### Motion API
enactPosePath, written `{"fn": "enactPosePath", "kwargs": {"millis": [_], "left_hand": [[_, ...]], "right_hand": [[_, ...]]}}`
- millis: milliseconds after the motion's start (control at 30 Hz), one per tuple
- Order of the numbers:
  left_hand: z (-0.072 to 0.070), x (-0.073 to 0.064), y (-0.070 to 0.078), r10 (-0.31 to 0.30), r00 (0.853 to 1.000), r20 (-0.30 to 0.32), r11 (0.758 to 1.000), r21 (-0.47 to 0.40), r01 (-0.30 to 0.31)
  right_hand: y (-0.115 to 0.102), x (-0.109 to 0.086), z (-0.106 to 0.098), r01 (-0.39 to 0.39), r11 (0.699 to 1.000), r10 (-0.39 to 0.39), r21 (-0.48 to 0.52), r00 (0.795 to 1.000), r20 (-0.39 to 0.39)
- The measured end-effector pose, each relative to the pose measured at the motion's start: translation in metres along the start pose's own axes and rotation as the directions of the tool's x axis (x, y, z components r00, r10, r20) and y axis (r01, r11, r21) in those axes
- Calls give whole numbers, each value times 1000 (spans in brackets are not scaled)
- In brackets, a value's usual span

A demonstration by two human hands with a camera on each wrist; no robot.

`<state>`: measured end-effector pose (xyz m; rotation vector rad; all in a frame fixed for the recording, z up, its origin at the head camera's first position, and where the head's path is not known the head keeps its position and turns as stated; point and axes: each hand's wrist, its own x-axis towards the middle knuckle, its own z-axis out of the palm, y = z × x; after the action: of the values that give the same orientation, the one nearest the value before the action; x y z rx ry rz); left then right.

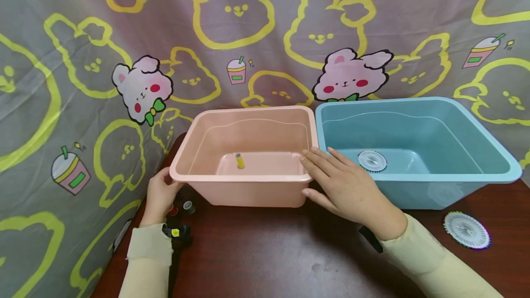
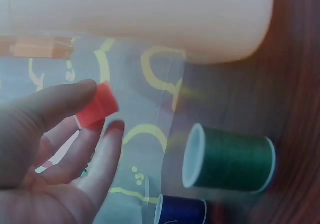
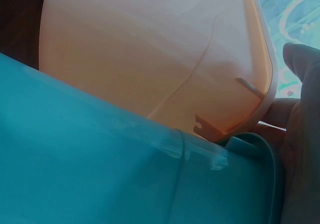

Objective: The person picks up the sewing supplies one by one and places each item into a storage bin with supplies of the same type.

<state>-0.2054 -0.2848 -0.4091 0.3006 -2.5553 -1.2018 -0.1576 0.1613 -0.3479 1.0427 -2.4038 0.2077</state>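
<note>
My left hand (image 1: 159,194) is beside the front left corner of the pink tub (image 1: 256,192). In the left wrist view, its thumb and fingers pinch a small red-orange thread spool (image 2: 99,105). The green thread spool (image 2: 237,160) and a dark blue one (image 2: 182,210) lie on the table near that hand. Across the tub, my right hand (image 1: 348,187) rests its outstretched fingers on the right rim, by the blue tub (image 1: 414,194). A yellow thread spool (image 1: 239,161) stands inside the pink tub.
Inside the blue tub is a pin wheel (image 1: 372,161). Another pin wheel (image 1: 467,230) lies on the brown table (image 1: 265,252) in front of it, at the right. A patterned curtain (image 1: 265,22) hangs behind the tubs and along the left side.
</note>
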Motion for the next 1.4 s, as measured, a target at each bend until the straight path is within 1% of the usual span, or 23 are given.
{"fn": "enactPosePath", "kwargs": {"millis": [100, 200, 267, 333, 400, 467, 533, 600, 633, 667, 700, 767, 833, 900, 933, 1067, 1133, 1233, 1300, 1333, 1400], "left_hand": [[1, 0, 2, -56, 998, -28, 993, -102, 53], [1, 0, 4, -107, 993, -54, 969, -230, 92], [1, 0, 6, -136, 988, -69, 951, -289, 111], [1, 1, 7, -155, 985, -78, 936, -329, 121], [2, 1, 9, -163, 983, -85, 928, -352, 123], [2, 2, 9, -177, 980, -85, 913, -387, 132], [1, 2, 10, -198, 976, -85, 892, -429, 143], [0, 2, 10, -227, 970, -90, 864, -478, 158], [-1, 3, 10, -240, 966, -94, 854, -494, 164], [-2, 3, 11, -241, 965, -103, 850, -502, 159], [-2, 4, 11, -245, 963, -109, 842, -517, 155], [-4, 5, 12, -248, 962, -118, 836, -527, 151], [-6, 7, 12, -241, 962, -125, 843, -519, 144], [-8, 8, 13, -247, 961, -125, 834, -533, 145], [-9, 8, 13, -247, 961, -125, 837, -528, 146], [-13, 8, 16, -253, 959, -126, 836, -528, 150], [-15, 8, 17, -267, 956, -123, 832, -529, 165], [-18, 9, 19, -294, 948, -122, 817, -546, 183], [-20, 10, 21, -314, 941, -124, 795, -576, 189], [-21, 11, 22, -320, 939, -127, 787, -587, 189], [-23, 12, 23, -313, 939, -143, 780, -603, 168]], "right_hand": [[3, 1, 1, 2, 1000, -2, 3, 1000, 1], [7, 1, 1, 6, 1000, -6, 6, 1000, -1], [9, 2, 1, 9, 1000, -9, 8, 1000, -2], [11, 2, 2, 11, 1000, -11, 8, 1000, -2], [13, 2, 2, 13, 1000, -13, 9, 1000, -2], [13, 3, 2, 13, 1000, -13, 7, 1000, -3], [13, 3, 2, 14, 1000, -14, 4, 1000, -2], [13, 3, 3, 15, 1000, -15, 2, 1000, 0], [12, 4, 3, 16, 1000, -16, 2, 1000, 0], [12, 4, 3, 16, 1000, -16, 2, 1000, 2], [12, 4, 3, 16, 1000, -16, 2, 1000, 3], [12, 4, 4, 15, 1000, -15, 5, 1000, 2], [12, 4, 4, 12, 1000, -12, 5, 1000, 0], [12, 4, 4, 11, 1000, -11, 4, 1000, -1], [12, 4, 4, 11, 1000, -11, 2, 1000, -3], [12, 3, 4, 17, 1000, -17, -1, 1000, -9], [12, 3, 5, 20, 1000, -20, -1, 1000, -12], [12, 2, 5, 21, 1000, -21, -3, 1000, -12], [12, 2, 5, 20, 1000, -20, -3, 1000, -13], [12, 2, 6, 19, 1000, -19, -6, 1000, -14], [12, 2, 6, 19, 1000, -19, -8, 1000, -17]]}}
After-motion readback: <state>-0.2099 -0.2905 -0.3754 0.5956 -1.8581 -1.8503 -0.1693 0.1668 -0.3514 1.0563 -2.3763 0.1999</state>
